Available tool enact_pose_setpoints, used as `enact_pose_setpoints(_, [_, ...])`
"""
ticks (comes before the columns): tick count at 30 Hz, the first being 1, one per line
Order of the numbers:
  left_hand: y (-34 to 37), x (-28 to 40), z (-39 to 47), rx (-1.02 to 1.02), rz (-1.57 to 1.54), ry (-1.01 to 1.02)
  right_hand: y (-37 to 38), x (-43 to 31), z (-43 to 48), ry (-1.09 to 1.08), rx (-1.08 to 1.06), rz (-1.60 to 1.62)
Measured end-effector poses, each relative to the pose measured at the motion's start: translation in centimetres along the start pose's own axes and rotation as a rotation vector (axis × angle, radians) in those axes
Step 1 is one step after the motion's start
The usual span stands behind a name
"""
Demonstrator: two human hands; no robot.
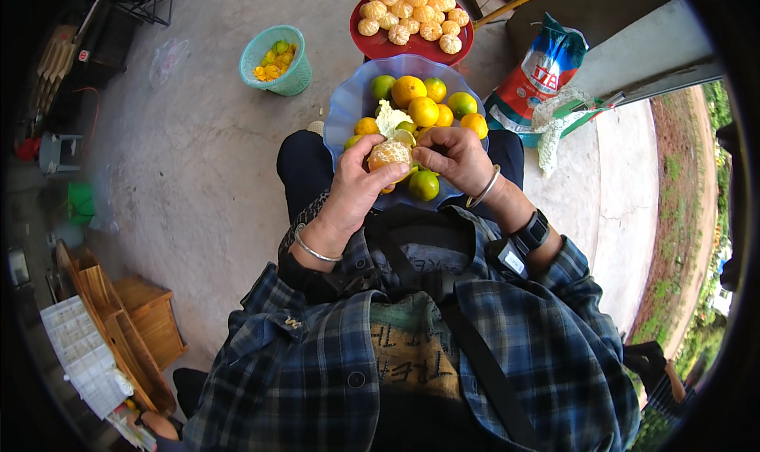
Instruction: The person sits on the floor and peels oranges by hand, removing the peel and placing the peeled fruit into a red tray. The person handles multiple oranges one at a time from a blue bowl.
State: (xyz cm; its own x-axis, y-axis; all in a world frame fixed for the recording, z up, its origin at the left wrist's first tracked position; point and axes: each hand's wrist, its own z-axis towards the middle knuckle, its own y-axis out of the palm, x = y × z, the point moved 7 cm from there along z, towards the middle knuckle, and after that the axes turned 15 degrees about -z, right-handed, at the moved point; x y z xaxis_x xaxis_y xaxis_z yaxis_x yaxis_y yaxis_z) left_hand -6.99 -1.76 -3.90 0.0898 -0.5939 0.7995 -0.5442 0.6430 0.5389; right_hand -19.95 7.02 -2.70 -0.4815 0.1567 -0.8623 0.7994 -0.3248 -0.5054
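Observation:
My left hand (353,182) holds a half-peeled mandarin (389,155), its thumb across the near side. White pith shows on the bared fruit. A flap of loosened peel (392,118), pale inside, stands up from its far side. At the fruit's right edge, the thumb and bent fingers of my right hand (460,158) pinch the peel; the fingertips partly hide it. Below both hands, a translucent blue basin with a wavy rim (341,104) rests on my lap. Unpeeled green and orange mandarins (423,111) fill much of it.
Beyond the basin, a red round tray (409,49) bears many peeled mandarins (424,14). A turquoise plastic basket (300,75) with peels stands on the concrete floor at left. To the right are a detergent bag (537,75) and a wall edge. Another person (668,375) appears at lower right.

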Motion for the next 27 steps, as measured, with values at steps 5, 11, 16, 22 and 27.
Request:
enact_pose_setpoints(5, [0.0,-0.1,0.0,-0.002,0.01,0.008,-0.2,-1.3,0.0,-0.122,0.058,-0.252])
enact_pose_setpoints(11, [0.2,-0.2,-0.1,-0.001,0.051,0.021,-0.1,-2.2,0.2,-0.236,0.116,-0.532])
enact_pose_setpoints(16, [0.2,-0.1,-0.2,0.004,0.005,-0.006,-0.1,-0.9,0.4,-0.099,0.056,-0.255])
enact_pose_setpoints(22, [0.2,-0.7,-0.5,0.005,-0.136,-0.14,0.2,0.8,-0.4,0.274,-0.137,0.173])
enact_pose_setpoints(27, [0.1,-1.2,-0.4,-0.016,-0.108,-0.227,0.7,1.0,-0.9,0.376,-0.202,0.366])
